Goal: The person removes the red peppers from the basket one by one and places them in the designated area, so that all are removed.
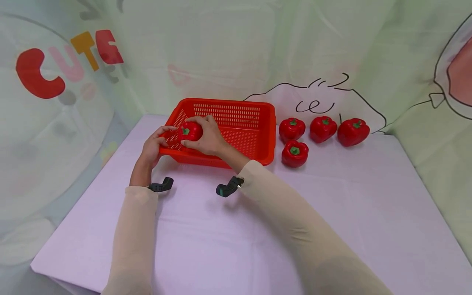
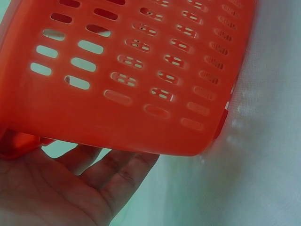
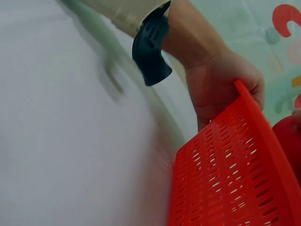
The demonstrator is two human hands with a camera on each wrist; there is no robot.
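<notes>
A red bell pepper (image 1: 192, 131) with a green stem is held in my right hand (image 1: 208, 137), fingers and thumb around it, over the left part of a red plastic basket (image 1: 221, 162). My left hand (image 1: 152, 146) grips the basket's left end at the rim. In the left wrist view the fingers of that hand (image 2: 110, 176) lie along the slotted basket wall (image 2: 117, 117). The right wrist view shows the basket's slotted long side (image 3: 221, 169), the left hand (image 3: 223, 84) at its far end, and part of the pepper (image 3: 289, 141) at the right edge.
Several red bell peppers stand right of the basket: one in front (image 1: 294, 154), others behind it, such as the rightmost pepper (image 1: 353, 132). A white cloth covers the table (image 1: 206, 237). A printed curtain (image 1: 221, 49) hangs behind. Both wrists wear a black device (image 1: 229, 187).
</notes>
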